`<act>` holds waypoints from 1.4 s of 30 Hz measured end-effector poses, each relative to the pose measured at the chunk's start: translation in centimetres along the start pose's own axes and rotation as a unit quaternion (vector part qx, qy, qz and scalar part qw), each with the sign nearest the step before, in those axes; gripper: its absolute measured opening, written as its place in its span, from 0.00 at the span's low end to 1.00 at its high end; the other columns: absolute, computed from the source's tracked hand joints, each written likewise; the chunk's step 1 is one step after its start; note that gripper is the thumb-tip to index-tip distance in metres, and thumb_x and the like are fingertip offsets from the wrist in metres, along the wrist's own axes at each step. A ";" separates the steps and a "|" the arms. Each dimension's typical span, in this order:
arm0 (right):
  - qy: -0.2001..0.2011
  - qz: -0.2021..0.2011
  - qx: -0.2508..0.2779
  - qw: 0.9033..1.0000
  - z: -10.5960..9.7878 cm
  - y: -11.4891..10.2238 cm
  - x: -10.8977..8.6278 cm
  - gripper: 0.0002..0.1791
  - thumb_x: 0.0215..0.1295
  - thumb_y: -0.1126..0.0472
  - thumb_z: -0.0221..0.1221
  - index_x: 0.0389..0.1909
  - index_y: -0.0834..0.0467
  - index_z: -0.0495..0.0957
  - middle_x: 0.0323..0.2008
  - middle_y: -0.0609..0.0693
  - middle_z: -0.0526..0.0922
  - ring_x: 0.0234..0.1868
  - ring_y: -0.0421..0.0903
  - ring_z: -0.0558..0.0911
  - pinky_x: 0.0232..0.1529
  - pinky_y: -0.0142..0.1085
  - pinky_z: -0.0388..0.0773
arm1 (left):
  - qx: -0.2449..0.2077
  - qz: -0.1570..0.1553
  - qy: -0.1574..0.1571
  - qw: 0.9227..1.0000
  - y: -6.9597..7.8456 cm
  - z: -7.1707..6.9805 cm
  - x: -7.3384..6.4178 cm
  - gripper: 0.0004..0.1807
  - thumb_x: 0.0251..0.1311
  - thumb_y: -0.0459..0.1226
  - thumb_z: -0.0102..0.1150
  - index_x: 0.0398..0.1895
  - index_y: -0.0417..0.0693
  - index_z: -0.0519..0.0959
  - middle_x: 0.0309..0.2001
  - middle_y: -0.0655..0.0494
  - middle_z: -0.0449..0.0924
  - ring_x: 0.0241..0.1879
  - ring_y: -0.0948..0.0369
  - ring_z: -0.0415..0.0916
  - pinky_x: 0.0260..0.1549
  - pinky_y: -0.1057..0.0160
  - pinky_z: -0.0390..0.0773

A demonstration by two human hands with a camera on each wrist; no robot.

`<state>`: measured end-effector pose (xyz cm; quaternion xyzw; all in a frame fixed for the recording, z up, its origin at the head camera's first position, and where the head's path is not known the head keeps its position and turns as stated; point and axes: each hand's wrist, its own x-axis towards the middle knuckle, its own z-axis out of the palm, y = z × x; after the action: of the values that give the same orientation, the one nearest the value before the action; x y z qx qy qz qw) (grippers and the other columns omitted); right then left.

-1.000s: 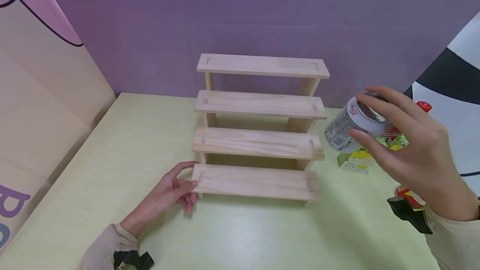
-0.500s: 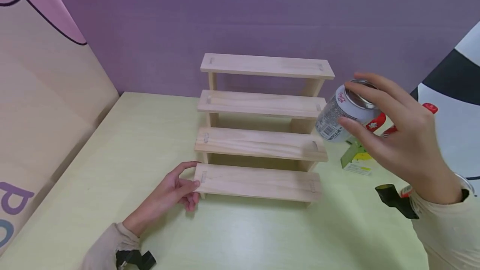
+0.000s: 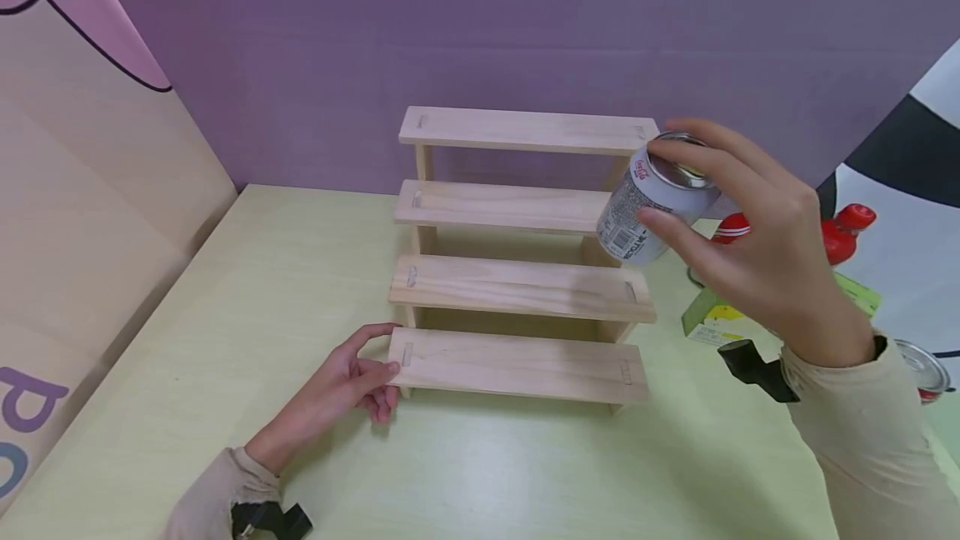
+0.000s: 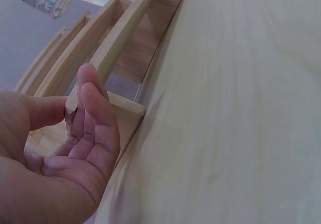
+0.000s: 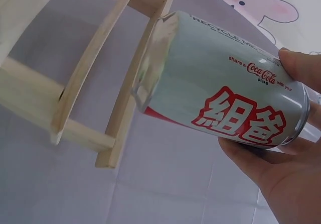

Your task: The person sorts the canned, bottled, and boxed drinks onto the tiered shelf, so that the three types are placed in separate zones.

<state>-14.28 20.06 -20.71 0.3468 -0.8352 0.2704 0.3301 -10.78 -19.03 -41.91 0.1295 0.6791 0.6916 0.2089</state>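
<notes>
A stepped wooden shelf (image 3: 517, 283) with several tiers stands on the table against the purple backdrop. My left hand (image 3: 333, 394) pinches the left end of its lowest board, thumb on one side and fingers curled beneath, as the left wrist view also shows. In my right hand (image 3: 757, 232) is a white Coca-Cola can (image 3: 652, 202), held near its top rim between thumb and fingers. It hangs tilted in the air, covering the right ends of the upper tiers in the head view. Red characters mark the can's side (image 5: 225, 83) in the right wrist view.
Right of the shelf lie a green and yellow box (image 3: 712, 319) and a red-capped bottle (image 3: 843, 232), partly behind the right hand. Another can (image 3: 922, 369) stands by the right sleeve. A printed panel (image 3: 97, 190) borders the table (image 3: 300, 257) on the left.
My right hand has carried the can left and upward, from beside the shelf to in front of its upper right tiers. The left hand keeps its hold on the lowest board.
</notes>
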 end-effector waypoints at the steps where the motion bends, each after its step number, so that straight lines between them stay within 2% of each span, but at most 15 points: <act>1: 0.003 -0.001 0.006 1.000 0.2 0.0 0.2 0.30 0.52 0.67 0.73 0.60 0.60 0.79 0.64 0.50 0.76 0.60 0.43 0.76 0.53 0.19 0.72 | 0.000 0.000 0.000 1.000 0.0 0.0 0.0 0.33 0.74 0.37 0.52 0.75 0.45 0.50 0.27 0.46 0.82 0.23 0.59 0.78 0.26 0.62 0.82; 6: 0.012 -0.018 0.014 1.000 0.9 -0.2 1.2 0.29 0.52 0.68 0.73 0.58 0.60 0.80 0.63 0.51 0.77 0.58 0.48 0.78 0.54 0.21 0.73 | -0.004 -0.004 0.000 1.000 0.0 0.1 0.0 0.33 0.74 0.37 0.52 0.75 0.45 0.49 0.26 0.47 0.82 0.23 0.59 0.78 0.26 0.62 0.82; 12: 0.039 -0.017 0.031 0.999 2.0 -0.7 2.6 0.30 0.46 0.74 0.74 0.55 0.61 0.82 0.61 0.52 0.79 0.55 0.52 0.80 0.53 0.20 0.73 | -0.002 0.000 -0.001 1.000 0.1 0.2 0.2 0.33 0.74 0.37 0.53 0.75 0.45 0.51 0.27 0.47 0.82 0.24 0.59 0.79 0.27 0.62 0.83; 17: 0.042 -0.031 0.033 0.998 2.7 -1.1 3.6 0.28 0.49 0.73 0.73 0.54 0.63 0.81 0.60 0.54 0.79 0.55 0.52 0.80 0.52 0.21 0.73 | 0.000 0.002 -0.001 1.000 0.1 0.2 0.2 0.33 0.73 0.37 0.53 0.75 0.44 0.51 0.27 0.46 0.82 0.24 0.59 0.79 0.27 0.62 0.83; 23: 0.059 -0.020 0.062 0.996 3.7 -1.7 4.8 0.25 0.49 0.73 0.73 0.52 0.64 0.82 0.57 0.55 0.80 0.54 0.52 0.80 0.53 0.21 0.73 | 0.007 0.001 0.001 1.000 0.0 0.0 0.2 0.32 0.73 0.37 0.54 0.74 0.44 0.52 0.27 0.44 0.82 0.24 0.58 0.80 0.28 0.62 0.83; 35: 0.042 -0.029 0.071 0.996 5.6 -0.9 6.8 0.21 0.56 0.68 0.71 0.52 0.65 0.81 0.57 0.55 0.80 0.55 0.48 0.80 0.51 0.24 0.75 | 0.012 0.002 0.005 1.000 -0.5 0.2 0.3 0.32 0.73 0.38 0.54 0.74 0.45 0.52 0.28 0.44 0.82 0.25 0.58 0.80 0.28 0.61 0.84; 42: 0.041 -0.009 0.076 0.996 5.9 -1.2 8.0 0.21 0.58 0.66 0.70 0.53 0.64 0.81 0.57 0.53 0.80 0.53 0.47 0.80 0.48 0.24 0.77 | 0.019 0.004 0.002 1.000 -0.3 0.2 0.6 0.32 0.73 0.37 0.54 0.74 0.45 0.53 0.28 0.44 0.82 0.24 0.57 0.80 0.27 0.61 0.84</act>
<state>-19.87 12.06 -18.30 0.3671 -0.7948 0.3441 0.3391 -11.16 -18.57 -42.26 0.1346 0.6919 0.6799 0.2022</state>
